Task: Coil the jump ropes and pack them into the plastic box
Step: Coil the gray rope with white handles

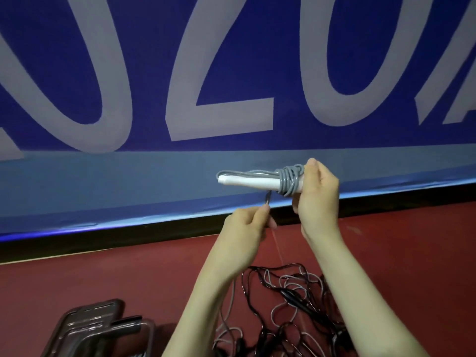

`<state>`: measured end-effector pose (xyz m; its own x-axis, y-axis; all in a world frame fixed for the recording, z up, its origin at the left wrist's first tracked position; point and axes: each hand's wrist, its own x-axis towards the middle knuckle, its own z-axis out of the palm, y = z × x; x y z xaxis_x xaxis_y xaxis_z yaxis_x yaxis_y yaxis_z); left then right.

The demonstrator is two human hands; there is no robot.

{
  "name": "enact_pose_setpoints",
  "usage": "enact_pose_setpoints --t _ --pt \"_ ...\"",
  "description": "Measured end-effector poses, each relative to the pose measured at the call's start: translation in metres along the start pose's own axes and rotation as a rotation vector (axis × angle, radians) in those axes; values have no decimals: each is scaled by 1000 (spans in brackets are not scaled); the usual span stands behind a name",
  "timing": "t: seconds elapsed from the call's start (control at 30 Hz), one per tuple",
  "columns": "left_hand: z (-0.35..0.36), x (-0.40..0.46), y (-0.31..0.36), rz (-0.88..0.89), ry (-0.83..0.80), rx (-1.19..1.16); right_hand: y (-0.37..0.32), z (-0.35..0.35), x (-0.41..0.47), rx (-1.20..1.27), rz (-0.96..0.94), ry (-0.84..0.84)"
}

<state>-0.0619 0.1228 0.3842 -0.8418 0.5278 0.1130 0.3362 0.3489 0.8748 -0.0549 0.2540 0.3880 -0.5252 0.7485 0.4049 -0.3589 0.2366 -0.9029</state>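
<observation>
1 coiled rope (287, 180), 2 hands, 1 box (85, 328), tangle (278, 305) maybe 2+.

Bare forearms (360, 292), no sleeves

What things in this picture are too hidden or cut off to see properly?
Head view:
- Plastic box: the bottom edge cuts it off, so what is inside cannot be seen.
- Rope pile: both forearms cover parts of it; the ropes cannot be counted.
- Grey rope end: pinched inside the left hand, blurred.
- White handles: the right hand covers their thick ends.
</observation>
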Motion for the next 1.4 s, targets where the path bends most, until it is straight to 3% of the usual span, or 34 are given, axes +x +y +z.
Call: enact_pose_setpoints --t 0.13,0.27,0.5,0.77,0.9,1.17,1.3,1.4 --pt "4 -1 3 148 8 419 7 -3 -2 -203 -133 31" --pt "3 -1 10 211 42 524 1 -11 -2 -316 -260 10" --pt "7 -6 30 308 259 605 -12 -27 4 -387 -391 9" --pt "5 -12 47 423 374 573 -29 -40 7 -378 -382 -38" --pt "3 -18 59 561 475 527 -47 -51 5 -357 -352 -173" --pt "-9 -34 68 435 304 309 -78 -78 2 -576 -394 -532" --pt "-23 -44 71 395 256 243 -92 -84 -3 -506 -346 -640" --pt "-32 -57 79 395 131 104 -108 -86 -13 -323 -260 -710"
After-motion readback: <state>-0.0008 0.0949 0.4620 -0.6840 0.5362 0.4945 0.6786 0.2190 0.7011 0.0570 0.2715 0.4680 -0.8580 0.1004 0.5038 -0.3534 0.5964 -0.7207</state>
